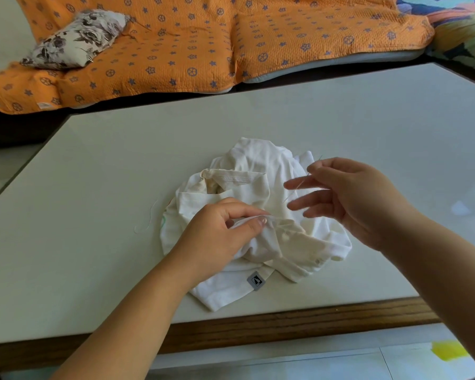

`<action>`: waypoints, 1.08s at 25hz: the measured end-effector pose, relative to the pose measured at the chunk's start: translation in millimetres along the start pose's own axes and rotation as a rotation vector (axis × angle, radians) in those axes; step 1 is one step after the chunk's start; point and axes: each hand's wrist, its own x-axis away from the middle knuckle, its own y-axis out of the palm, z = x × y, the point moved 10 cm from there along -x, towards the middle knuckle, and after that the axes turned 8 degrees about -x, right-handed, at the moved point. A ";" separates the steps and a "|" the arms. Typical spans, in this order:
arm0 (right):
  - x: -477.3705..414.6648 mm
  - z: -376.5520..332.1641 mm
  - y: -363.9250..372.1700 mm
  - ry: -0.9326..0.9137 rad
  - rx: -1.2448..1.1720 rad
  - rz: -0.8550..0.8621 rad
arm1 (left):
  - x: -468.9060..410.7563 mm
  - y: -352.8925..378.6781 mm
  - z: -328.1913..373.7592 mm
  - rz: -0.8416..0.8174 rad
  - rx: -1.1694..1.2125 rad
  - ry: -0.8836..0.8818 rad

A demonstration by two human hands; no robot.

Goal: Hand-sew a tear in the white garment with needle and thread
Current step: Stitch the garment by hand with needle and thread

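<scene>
The white garment lies crumpled in the middle of the table, close to its near edge. The left hand rests on the near-left part of the garment and pinches a raised fold of the cloth between thumb and forefinger. The right hand is lifted just over the right side of the garment. Its thumb and forefinger pinch a thin needle, which is tilted, and the other fingers are spread out and blurred.

A loose piece of white thread lies on the table just left of the garment. Whether thread runs from the needle to the cloth is too faint to tell, and the tear cannot be made out among the folds. A small grey label shows on the near hem.

Well beyond the garment, past the table, an orange cover lies over a sofa, with a flowered pillow on it at the far left.
</scene>
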 end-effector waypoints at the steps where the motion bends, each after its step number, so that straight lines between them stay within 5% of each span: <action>1: -0.1 -0.3 3.1 0.015 -0.141 -0.026 | -0.4 1.5 -1.3 -0.014 0.022 -0.018; 6: -6.9 -9.1 -4.2 -0.094 -0.297 0.023 | 1.1 6.3 -4.0 -0.079 0.105 -0.087; 18: -7.5 -28.4 -20.8 -0.382 0.198 0.188 | 4.2 1.8 -2.9 -0.105 0.161 -0.097; 24: 18.6 5.2 44.4 -0.118 0.465 -0.285 | 3.5 0.3 -1.5 -0.137 0.152 -0.078; 27: 21.7 11.6 42.0 -0.074 0.601 -0.269 | 3.4 -4.2 -2.0 -0.123 0.114 -0.068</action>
